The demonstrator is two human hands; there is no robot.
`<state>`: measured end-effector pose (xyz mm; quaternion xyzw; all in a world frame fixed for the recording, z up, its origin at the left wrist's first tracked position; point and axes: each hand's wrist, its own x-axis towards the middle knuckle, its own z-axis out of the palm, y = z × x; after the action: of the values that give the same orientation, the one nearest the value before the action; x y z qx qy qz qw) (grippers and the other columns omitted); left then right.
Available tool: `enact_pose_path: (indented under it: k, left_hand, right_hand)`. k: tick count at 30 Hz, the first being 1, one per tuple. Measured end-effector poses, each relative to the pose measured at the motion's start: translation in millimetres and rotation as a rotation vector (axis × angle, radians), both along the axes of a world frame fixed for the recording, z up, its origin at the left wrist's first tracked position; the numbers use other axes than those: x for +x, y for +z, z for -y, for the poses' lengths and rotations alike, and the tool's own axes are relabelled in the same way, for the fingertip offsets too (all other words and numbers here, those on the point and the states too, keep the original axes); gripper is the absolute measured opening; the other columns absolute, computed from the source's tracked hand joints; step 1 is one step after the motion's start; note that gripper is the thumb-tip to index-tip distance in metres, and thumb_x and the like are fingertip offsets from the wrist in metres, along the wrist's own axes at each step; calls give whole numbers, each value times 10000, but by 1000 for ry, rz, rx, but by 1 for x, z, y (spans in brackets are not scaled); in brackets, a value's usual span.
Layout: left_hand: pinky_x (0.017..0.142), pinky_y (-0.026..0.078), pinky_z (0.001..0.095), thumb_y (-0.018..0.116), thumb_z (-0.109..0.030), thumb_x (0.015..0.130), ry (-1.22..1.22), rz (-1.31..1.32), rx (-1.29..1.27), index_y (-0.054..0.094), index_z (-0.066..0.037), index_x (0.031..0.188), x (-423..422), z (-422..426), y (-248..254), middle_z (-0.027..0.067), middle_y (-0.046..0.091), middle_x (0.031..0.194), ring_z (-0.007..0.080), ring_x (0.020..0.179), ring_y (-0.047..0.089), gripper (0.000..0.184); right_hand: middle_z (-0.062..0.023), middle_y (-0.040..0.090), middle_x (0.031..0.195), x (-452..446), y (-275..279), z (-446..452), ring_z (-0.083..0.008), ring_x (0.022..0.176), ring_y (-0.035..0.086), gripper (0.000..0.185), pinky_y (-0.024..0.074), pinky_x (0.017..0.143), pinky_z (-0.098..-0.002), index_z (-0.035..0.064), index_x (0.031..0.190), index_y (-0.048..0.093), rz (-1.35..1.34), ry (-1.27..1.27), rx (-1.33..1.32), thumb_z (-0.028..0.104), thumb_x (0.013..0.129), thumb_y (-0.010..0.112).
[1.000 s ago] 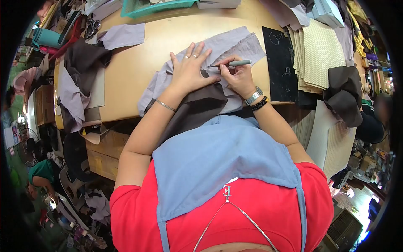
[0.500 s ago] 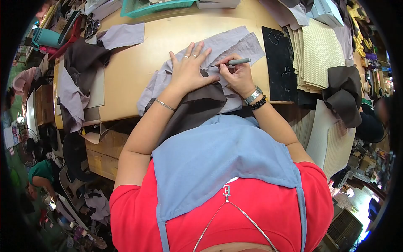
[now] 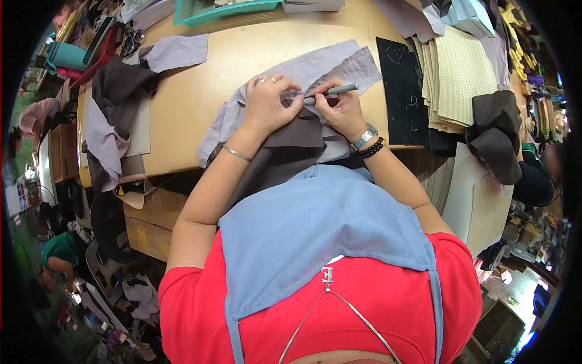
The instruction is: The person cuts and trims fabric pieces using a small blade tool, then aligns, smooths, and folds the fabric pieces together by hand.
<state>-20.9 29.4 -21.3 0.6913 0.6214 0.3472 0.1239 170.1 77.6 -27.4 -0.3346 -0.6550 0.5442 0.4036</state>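
My right hand [image 3: 341,112] holds a grey pen [image 3: 344,89], its tip end pointing left toward my other hand. Thumb and curled fingers of my left hand [image 3: 270,104] pinch the cloth close to that tip; the exact fold between them is hard to make out. Beneath both hands lies a creased light grey-purple cloth [image 3: 330,59], spread on the table. A dark brown cloth [image 3: 291,145] lies over its near part and hangs over the table edge toward my apron.
Right of the cloth lies a black sheet [image 3: 397,91] with loose threads, then a stack of cream textured sheets [image 3: 458,76]. Dark and light cloth pieces [image 3: 124,91] lie at the table's left end. A teal basket [image 3: 230,9] stands at the back.
My left hand, spread flat on the cloth before, has curled its fingers and brought thumb and forefinger together near the pen. My right hand has barely shifted.
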Motion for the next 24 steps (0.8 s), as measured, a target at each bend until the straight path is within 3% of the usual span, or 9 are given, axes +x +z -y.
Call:
enact_pose_path:
  k: [6,12,21,24]
  left_hand:
    - [995,378,457,736,-230,756,-15,-2,33,692,-131,813,0,0,2,4,657,868,228,919,617,122]
    - [1002,374,476,739,-229,756,-17,-9,53,693,-125,809,1,0,2,10,657,873,231,918,618,126]
    - [887,412,406,732,-179,745,-43,39,46,672,-100,772,-1,-1,3,44,643,830,252,867,606,103]
    - [890,413,420,731,-169,747,-26,17,67,664,-99,766,0,-1,2,50,631,814,267,866,599,99]
  right_hand:
    - [-49,661,863,-2,-6,0,-55,710,606,78,519,601,-209,4,947,596,-100,-56,4,31,885,634]
    - [-33,655,843,-2,-10,-1,-43,684,586,80,494,561,-198,16,943,594,-63,-61,16,33,880,641]
    - [-19,636,819,-2,-6,1,-31,671,565,72,470,544,-200,25,929,586,-26,-81,38,28,881,640]
    - [-16,632,816,-2,-8,1,-29,676,555,64,466,551,-207,23,924,579,-39,-67,26,17,885,630]
